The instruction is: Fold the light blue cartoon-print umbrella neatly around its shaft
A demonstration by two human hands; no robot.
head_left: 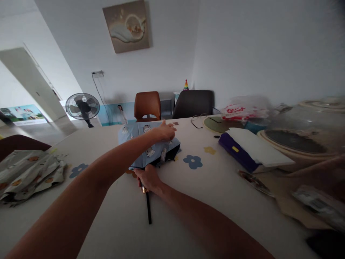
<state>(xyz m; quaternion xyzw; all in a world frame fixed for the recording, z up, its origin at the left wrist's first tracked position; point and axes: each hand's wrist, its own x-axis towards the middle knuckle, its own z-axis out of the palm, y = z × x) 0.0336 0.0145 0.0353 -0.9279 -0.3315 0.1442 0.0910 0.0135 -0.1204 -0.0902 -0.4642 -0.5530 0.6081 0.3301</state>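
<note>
A light blue folding umbrella (147,142) with cartoon prints lies on the white table (188,201), its black handle (148,210) pointing towards me. My right hand (149,178) is wrapped round the shaft just below the canopy. My left hand (165,131) reaches over the top of the canopy, fingers curled on the far edge of the fabric.
A crumpled patterned bag (28,169) lies at the left. At the right are a purple and white box (249,149), round lidded pots (295,142), a red and white plastic bag (244,108) and glasses (198,120). Two chairs (147,104) and a fan (82,107) stand behind the table.
</note>
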